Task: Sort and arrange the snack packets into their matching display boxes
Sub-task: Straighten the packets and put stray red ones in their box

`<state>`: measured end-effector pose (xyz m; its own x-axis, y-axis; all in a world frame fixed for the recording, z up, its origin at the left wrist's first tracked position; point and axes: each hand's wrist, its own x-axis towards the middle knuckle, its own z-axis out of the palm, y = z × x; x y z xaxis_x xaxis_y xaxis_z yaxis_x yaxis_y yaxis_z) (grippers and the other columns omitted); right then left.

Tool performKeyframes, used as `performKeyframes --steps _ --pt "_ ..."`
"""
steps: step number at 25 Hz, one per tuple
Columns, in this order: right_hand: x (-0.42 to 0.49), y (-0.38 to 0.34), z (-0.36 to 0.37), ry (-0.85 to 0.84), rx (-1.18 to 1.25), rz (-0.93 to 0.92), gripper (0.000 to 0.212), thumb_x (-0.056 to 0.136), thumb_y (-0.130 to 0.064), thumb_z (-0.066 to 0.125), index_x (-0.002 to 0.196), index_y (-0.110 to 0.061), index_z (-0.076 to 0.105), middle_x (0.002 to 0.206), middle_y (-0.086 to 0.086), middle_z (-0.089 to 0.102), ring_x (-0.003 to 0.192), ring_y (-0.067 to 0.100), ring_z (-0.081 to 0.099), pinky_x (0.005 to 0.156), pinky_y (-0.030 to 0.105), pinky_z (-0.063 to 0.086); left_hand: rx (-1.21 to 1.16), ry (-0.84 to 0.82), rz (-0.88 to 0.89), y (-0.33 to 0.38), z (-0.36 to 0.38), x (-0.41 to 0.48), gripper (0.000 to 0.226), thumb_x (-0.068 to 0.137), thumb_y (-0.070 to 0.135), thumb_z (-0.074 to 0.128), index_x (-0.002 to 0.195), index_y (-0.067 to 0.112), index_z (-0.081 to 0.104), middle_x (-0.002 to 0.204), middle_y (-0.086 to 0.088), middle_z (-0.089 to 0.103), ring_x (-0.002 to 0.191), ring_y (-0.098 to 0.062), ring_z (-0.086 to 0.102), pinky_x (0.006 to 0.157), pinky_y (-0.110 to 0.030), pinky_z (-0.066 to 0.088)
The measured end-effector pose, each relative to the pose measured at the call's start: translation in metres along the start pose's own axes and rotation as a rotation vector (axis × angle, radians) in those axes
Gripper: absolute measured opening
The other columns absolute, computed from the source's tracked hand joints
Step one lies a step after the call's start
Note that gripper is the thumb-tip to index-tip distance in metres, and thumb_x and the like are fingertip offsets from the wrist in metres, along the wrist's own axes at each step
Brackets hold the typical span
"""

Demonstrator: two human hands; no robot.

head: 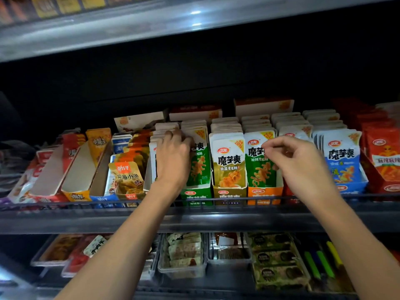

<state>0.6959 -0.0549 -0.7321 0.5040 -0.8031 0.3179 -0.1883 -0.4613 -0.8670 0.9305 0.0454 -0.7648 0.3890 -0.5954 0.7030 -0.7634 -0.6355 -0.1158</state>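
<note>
**Hand and Packet Positions at the Middle Shelf**

Both bare forearms reached up and forward to the middle shelf [216,220], where a row of open-fronted display boxes stood side by side behind a low wire rail [227,200].

The left hand [173,156] lay palm-down over the packets of the box just left of the green display box [196,194]. Its fingers [172,135] were curled over the top edges of the upright white packets [165,127] at the rear of that row. Whether the fingers pinched any single packet could not be told.

The right hand [296,161] was raised in front of the orange display box [265,192] and the box to its right. Thumb and forefinger were drawn together near the upper edge of the front green packet [258,167] in the orange box; the remaining fingers were loosely bent. Whether the pinch actually held the packet could not be told.

Between the two hands stood the gold display box [229,192], with its front gold packet [228,163] upright. To the right of the right hand, the blue display box [348,187] held blue packets [342,156], and red packets [383,156] followed at the far right. At the left end of the shelf, two boxes [65,169] stood largely unfilled.
</note>
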Motion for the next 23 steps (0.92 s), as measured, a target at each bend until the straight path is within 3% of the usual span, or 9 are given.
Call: performKeyframes --steps 2,4,7,9,11,13,16,19,23 --pt "0.003 0.005 0.002 0.068 -0.288 -0.084 0.027 0.095 -0.023 0.06 0.122 -0.024 0.064 0.109 -0.005 0.065 0.079 0.003 0.058 0.073 0.023 0.045 -0.016 -0.037 0.033 0.004 -0.006 -0.005 0.038 0.069 0.001 0.074 0.105 0.015 0.071 0.104 -0.012 0.066 0.097 -0.034 0.054 0.075 -0.04 0.039" --pt "0.006 0.011 0.005 0.078 -0.462 -0.137 0.047 0.095 -0.023 0.06 0.14 -0.025 0.049 0.133 0.003 0.054 0.113 0.017 0.054 0.093 0.032 0.043 -0.069 -0.08 0.032 0.006 -0.013 -0.011 0.04 0.072 0.005 0.072 0.11 0.015 0.069 0.109 -0.009 0.066 0.103 -0.034 0.052 0.079 -0.042 0.039" --pt "0.016 0.022 0.007 0.025 -0.628 -0.193 0.062 0.094 -0.024 0.061 0.15 -0.027 0.034 0.148 0.007 0.037 0.136 0.026 0.033 0.108 0.042 0.035 -0.373 -0.074 -0.158 0.011 -0.032 -0.021 0.024 0.083 0.013 0.068 0.106 0.021 0.07 0.113 -0.003 0.067 0.108 -0.025 0.053 0.087 -0.038 0.043" --pt "0.023 0.026 0.008 0.011 -0.647 -0.216 0.065 0.092 -0.024 0.064 0.15 -0.026 0.034 0.15 0.007 0.033 0.138 0.028 0.028 0.109 0.044 0.033 -0.72 -0.086 -0.372 0.022 -0.051 -0.026 0.015 0.089 0.017 0.064 0.1 0.026 0.069 0.106 0.008 0.066 0.096 0.005 0.056 0.083 -0.016 0.044" --pt "0.024 0.029 0.012 0.009 -0.633 -0.208 0.065 0.091 -0.025 0.065 0.149 -0.023 0.035 0.149 0.005 0.033 0.137 0.026 0.028 0.109 0.041 0.032 -0.893 -0.127 -0.444 0.038 -0.066 -0.031 0.011 0.091 0.019 0.062 0.096 0.028 0.068 0.096 0.017 0.063 0.073 0.019 0.052 0.065 0.0 0.038" --pt "0.025 0.031 0.017 0.008 -0.619 -0.18 0.068 0.09 -0.026 0.065 0.149 -0.02 0.031 0.149 0.005 0.034 0.136 0.024 0.03 0.109 0.038 0.031 -0.933 -0.179 -0.36 0.055 -0.073 -0.036 0.011 0.091 0.02 0.062 0.096 0.028 0.068 0.093 0.017 0.065 0.077 0.011 0.056 0.069 -0.005 0.042" --pt "0.028 0.031 0.021 0.017 -0.632 -0.167 0.075 0.091 -0.027 0.065 0.152 -0.023 0.023 0.151 0.003 0.03 0.138 0.022 0.028 0.11 0.039 0.031 -0.711 -0.24 -0.094 0.079 -0.065 -0.049 0.018 0.09 0.024 0.062 0.108 0.026 0.064 0.106 0.008 0.066 0.102 -0.012 0.055 0.09 -0.032 0.044" --pt "0.028 0.029 0.022 0.099 -0.606 -0.197 0.065 0.092 -0.024 0.064 0.149 -0.023 0.033 0.147 0.004 0.036 0.137 0.021 0.032 0.109 0.035 0.033 -0.521 -0.267 0.085 0.09 -0.053 -0.058 0.027 0.089 0.031 0.062 0.115 0.028 0.058 0.111 0.004 0.066 0.105 -0.02 0.055 0.091 -0.035 0.04" --pt "0.021 0.031 0.025 0.18 -0.458 -0.198 0.05 0.091 -0.021 0.066 0.136 -0.025 0.046 0.136 0.003 0.045 0.128 0.018 0.044 0.102 0.032 0.04 -0.619 -0.348 0.097 0.088 -0.048 -0.061 0.027 0.091 0.032 0.061 0.117 0.034 0.057 0.11 0.005 0.069 0.101 -0.019 0.062 0.087 -0.037 0.051"
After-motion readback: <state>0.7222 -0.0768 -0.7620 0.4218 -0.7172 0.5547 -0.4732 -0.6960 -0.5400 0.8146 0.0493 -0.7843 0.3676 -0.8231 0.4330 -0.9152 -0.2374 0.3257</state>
